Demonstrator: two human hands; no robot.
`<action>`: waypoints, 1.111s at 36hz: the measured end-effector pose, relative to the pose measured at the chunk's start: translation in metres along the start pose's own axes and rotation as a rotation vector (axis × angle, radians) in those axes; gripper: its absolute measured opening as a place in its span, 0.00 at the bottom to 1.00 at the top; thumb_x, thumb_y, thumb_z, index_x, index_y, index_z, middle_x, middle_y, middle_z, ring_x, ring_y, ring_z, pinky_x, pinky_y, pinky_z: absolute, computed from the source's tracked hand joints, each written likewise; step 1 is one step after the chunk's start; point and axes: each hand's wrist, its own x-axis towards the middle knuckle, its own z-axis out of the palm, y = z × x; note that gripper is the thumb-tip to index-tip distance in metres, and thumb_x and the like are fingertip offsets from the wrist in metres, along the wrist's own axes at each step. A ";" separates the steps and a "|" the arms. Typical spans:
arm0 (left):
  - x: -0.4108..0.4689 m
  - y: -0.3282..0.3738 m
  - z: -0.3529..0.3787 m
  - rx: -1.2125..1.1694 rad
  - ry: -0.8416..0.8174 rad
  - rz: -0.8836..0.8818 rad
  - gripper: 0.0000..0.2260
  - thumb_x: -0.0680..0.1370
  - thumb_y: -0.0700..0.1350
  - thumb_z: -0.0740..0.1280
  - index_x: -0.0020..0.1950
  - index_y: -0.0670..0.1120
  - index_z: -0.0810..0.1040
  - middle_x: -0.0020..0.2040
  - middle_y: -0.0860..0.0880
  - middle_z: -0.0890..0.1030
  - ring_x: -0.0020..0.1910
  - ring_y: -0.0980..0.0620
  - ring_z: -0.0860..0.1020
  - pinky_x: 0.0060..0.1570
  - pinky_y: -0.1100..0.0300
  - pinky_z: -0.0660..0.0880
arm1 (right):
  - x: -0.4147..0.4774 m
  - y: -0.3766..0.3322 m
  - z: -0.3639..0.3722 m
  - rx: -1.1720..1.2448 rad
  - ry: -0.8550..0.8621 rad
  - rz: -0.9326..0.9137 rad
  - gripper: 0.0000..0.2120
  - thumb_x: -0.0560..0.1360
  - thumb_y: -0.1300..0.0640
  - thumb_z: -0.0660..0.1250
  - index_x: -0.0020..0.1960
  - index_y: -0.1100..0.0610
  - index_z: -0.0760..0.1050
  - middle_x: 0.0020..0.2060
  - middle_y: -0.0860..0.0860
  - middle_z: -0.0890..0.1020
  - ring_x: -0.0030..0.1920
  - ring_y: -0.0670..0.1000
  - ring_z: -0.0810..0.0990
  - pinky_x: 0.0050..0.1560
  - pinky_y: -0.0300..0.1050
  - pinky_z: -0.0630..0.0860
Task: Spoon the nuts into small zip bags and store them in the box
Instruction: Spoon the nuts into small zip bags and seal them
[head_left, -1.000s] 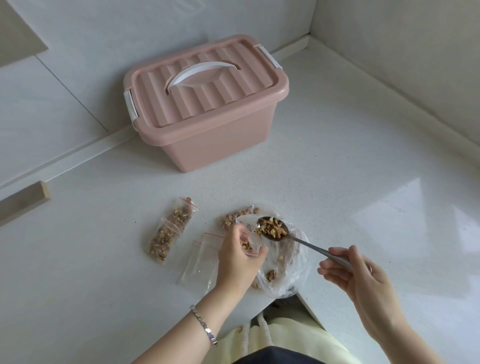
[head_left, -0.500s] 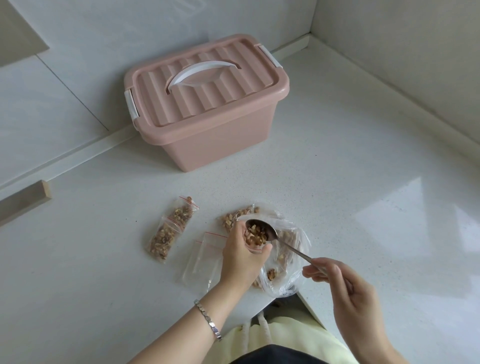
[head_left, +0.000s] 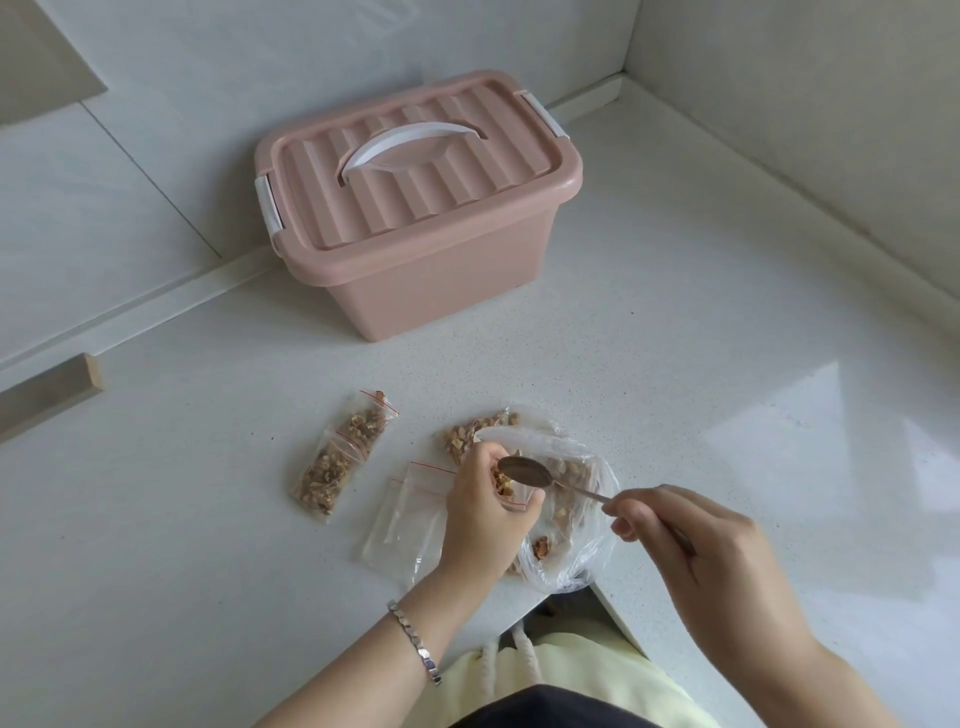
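Observation:
My left hand (head_left: 485, 512) grips a small zip bag (head_left: 511, 493) upright, its mouth open and nuts showing inside. My right hand (head_left: 691, 540) pinches the handle of a metal spoon (head_left: 524, 472), whose bowl is turned over right above the bag's mouth. Behind them lies a large clear plastic bag of nuts (head_left: 566, 519). Two filled zip bags (head_left: 345, 454) lie end to end on the left, and another filled zip bag (head_left: 475, 431) lies behind my left hand. Several empty zip bags (head_left: 410, 514) lie flat under my left wrist. The pink box (head_left: 421, 208) stands at the back, lid on.
White counter (head_left: 701, 338) meets tiled walls at the back and right. A wooden strip (head_left: 47, 395) lies at the far left. The counter's front edge has a notch near my body (head_left: 597, 597).
The spoon, loaded with nuts, moved left to the small bag's mouth and tipped over; its bowl now shows its back and the nuts have dropped into the bag.

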 end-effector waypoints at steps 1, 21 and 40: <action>0.000 0.001 0.000 -0.003 0.011 0.011 0.19 0.67 0.46 0.74 0.46 0.57 0.65 0.44 0.51 0.76 0.41 0.50 0.78 0.45 0.51 0.77 | 0.001 -0.001 0.001 -0.012 -0.009 -0.014 0.24 0.78 0.37 0.50 0.41 0.49 0.78 0.31 0.44 0.79 0.31 0.45 0.78 0.33 0.41 0.72; -0.008 0.006 -0.008 0.071 0.223 -0.080 0.20 0.69 0.37 0.72 0.47 0.52 0.63 0.43 0.57 0.71 0.46 0.49 0.76 0.55 0.42 0.72 | 0.002 -0.009 0.004 -0.053 0.059 0.040 0.25 0.78 0.39 0.49 0.38 0.52 0.76 0.29 0.45 0.77 0.29 0.46 0.76 0.31 0.42 0.72; -0.007 -0.022 -0.013 -0.122 0.021 -0.264 0.23 0.69 0.38 0.73 0.59 0.52 0.67 0.46 0.59 0.76 0.46 0.55 0.76 0.47 0.68 0.69 | -0.022 0.072 0.062 0.371 0.026 0.629 0.12 0.79 0.59 0.57 0.44 0.49 0.77 0.37 0.48 0.83 0.40 0.41 0.80 0.42 0.30 0.75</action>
